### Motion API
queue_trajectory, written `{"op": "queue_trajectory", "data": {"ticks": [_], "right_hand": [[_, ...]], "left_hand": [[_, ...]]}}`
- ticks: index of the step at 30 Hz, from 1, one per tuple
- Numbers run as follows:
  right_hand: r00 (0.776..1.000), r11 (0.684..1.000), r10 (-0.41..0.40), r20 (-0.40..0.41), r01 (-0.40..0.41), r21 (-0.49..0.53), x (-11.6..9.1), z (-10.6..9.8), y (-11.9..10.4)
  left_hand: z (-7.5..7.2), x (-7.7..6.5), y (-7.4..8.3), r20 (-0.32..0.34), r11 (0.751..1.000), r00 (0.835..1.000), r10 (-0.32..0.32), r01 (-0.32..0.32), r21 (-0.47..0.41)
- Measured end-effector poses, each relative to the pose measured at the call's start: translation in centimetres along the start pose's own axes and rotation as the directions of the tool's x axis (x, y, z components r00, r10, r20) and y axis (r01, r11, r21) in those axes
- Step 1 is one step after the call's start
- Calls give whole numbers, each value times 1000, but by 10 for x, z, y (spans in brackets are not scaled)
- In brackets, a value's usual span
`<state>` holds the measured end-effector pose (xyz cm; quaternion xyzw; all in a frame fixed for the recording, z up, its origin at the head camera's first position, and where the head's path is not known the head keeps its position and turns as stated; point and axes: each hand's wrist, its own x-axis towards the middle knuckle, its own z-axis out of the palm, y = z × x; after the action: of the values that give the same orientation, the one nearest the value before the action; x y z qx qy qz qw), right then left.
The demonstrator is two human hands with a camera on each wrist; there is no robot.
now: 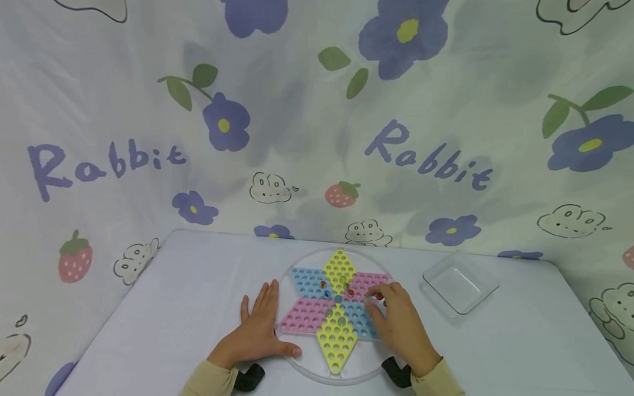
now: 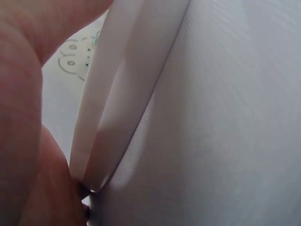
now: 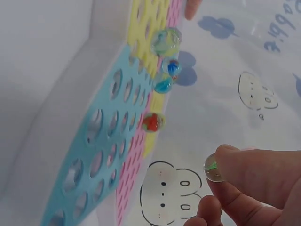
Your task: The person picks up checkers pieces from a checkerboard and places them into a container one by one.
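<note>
A round white Chinese checkers board [image 1: 363, 358] with a yellow, pink and blue star of holes lies on the table. My left hand [image 1: 255, 337] rests against its left rim, fingers extended and thumb over the near-left edge. Above the right side of the star, my right hand [image 1: 401, 329] pinches a clear marble with a green streak [image 3: 212, 168] between thumb and index finger. Several marbles sit around the star's centre, among them a red one [image 3: 152, 122], a blue one [image 3: 163, 85] and a pale greenish one [image 3: 166, 41]. The left wrist view shows mostly the board's rim [image 2: 101, 113].
To the right of the board stands a square clear glass dish [image 1: 459, 287]. White cloth [image 1: 196, 287] covers the table. A patterned curtain [image 1: 298, 132] hangs behind its far edge. Dark wrist mounts [image 1: 397, 371] sit beneath both wrists.
</note>
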<state>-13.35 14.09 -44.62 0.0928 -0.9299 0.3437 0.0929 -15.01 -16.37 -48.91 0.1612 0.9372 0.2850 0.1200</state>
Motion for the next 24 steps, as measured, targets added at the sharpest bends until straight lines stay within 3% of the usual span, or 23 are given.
{"op": "queue_trajectory", "data": {"ticks": [24], "right_hand": [[992, 1000, 15, -126, -17, -11, 8, -33, 26]], "left_hand": [[-1, -1, 2, -3, 1000, 1000, -3, 3, -23]]}}
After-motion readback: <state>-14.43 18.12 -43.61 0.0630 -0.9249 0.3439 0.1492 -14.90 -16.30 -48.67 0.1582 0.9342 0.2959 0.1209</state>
